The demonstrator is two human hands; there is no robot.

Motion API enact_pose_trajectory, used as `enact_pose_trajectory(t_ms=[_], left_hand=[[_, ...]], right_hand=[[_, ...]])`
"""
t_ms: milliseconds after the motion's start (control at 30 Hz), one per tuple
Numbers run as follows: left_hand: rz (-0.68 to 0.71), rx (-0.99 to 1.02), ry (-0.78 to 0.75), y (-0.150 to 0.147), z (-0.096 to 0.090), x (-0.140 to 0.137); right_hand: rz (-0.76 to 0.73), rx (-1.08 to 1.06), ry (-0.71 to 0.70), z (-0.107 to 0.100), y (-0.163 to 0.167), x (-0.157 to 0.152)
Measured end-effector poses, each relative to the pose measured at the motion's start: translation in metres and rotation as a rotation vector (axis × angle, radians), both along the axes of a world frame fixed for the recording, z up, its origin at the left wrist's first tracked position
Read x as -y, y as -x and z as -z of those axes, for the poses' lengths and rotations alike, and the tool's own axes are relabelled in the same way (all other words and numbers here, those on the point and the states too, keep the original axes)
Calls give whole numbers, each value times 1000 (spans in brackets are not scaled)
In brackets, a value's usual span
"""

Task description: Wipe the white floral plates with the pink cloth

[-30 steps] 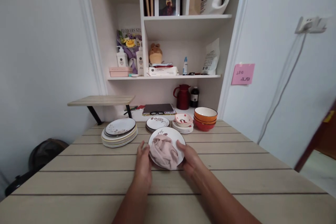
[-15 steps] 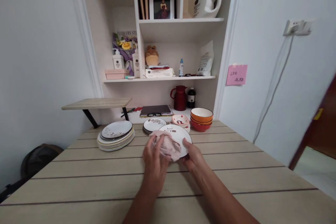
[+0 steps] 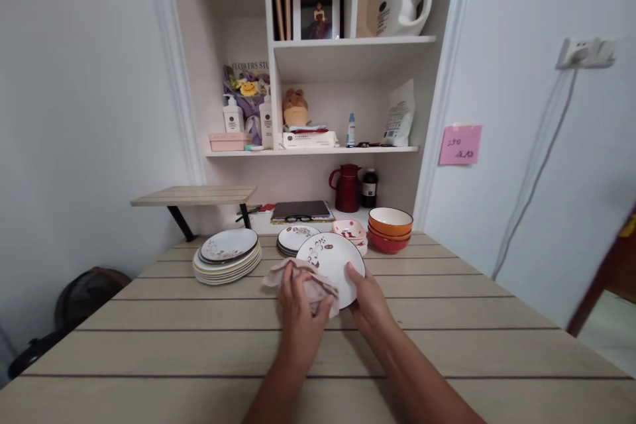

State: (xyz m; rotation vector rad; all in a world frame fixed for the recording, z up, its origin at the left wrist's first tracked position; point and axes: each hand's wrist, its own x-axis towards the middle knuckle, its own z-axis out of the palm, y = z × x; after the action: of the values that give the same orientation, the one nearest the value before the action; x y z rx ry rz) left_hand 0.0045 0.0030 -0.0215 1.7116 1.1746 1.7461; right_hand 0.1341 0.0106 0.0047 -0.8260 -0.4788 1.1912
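Observation:
A white plate [image 3: 336, 261] with a dark rim and brown flower pattern is tilted up above the table. My right hand [image 3: 370, 298] grips its right edge, thumb on the face and the other fingers behind. Bunched in my left hand [image 3: 301, 308] is a pale pink cloth [image 3: 318, 288], pressed against the plate's lower left edge. Behind the plate lies a small stack of patterned plates [image 3: 297, 234], partly hidden. To the left stands a taller stack of plates [image 3: 227, 258].
Pink square dishes [image 3: 349, 230] and stacked orange and red bowls [image 3: 390, 228] stand at the back right. A red jug [image 3: 348, 189], a dark bottle [image 3: 369, 189] and a laptop with glasses [image 3: 301, 212] are behind. A raised wooden shelf [image 3: 193, 195] overhangs the back left.
My left hand and the cloth have slid down and left from the plate's face to its edge, baring more of the pattern. The view has shifted slightly left.

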Motion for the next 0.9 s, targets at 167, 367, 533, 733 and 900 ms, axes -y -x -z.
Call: enact_pose_trajectory(t_ms=[167,367,533,733,900], left_hand=[[-87,359,169,9,-6,-12],[373,669,475,21,-22,-2],[392,757,535,18,-25,4],[502,789,570,11,-23,7],[398,782,500,11,-17,1]], right_hand=[[-16,121,-114,-1,3,3],[-157,243,-207,-16,-1,15],[-218,183,-211,-21,-2,19],[-115,6,-144,-7,11,10],[-216,1,-153,-9,13,12]])
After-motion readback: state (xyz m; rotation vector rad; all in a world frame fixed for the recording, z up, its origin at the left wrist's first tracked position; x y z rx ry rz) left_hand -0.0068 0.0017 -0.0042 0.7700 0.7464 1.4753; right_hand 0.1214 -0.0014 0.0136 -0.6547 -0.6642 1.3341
